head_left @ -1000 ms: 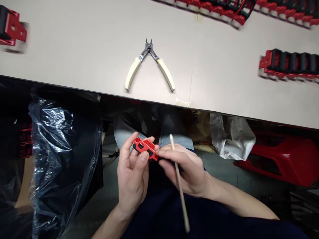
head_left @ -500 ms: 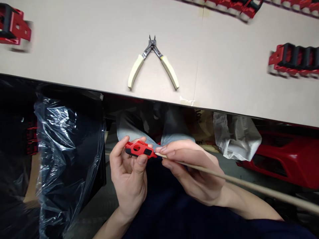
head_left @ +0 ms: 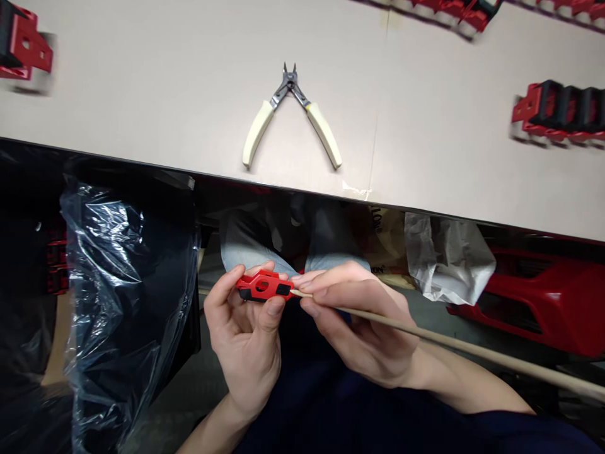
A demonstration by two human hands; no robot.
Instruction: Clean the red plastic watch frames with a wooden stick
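My left hand (head_left: 246,334) pinches a small red and black plastic link (head_left: 263,287) between thumb and fingers, below the table edge over my lap. My right hand (head_left: 362,325) is closed round a thin wooden stick (head_left: 454,343). The stick runs off to the lower right, and its tip touches the right end of the link. Both hands sit close together, fingers almost meeting at the link.
Cream-handled cutting pliers (head_left: 290,116) lie spread on the beige table (head_left: 165,94). Red and black link chains (head_left: 560,107) rest at the right and top edges, another piece (head_left: 23,44) at far left. A clear plastic bag (head_left: 123,284) hangs left, a red bin (head_left: 543,302) right.
The stick has swung from pointing up in my right hand to lying nearly level, tip against the link. My left hand has turned the link flatter and shifted slightly left.
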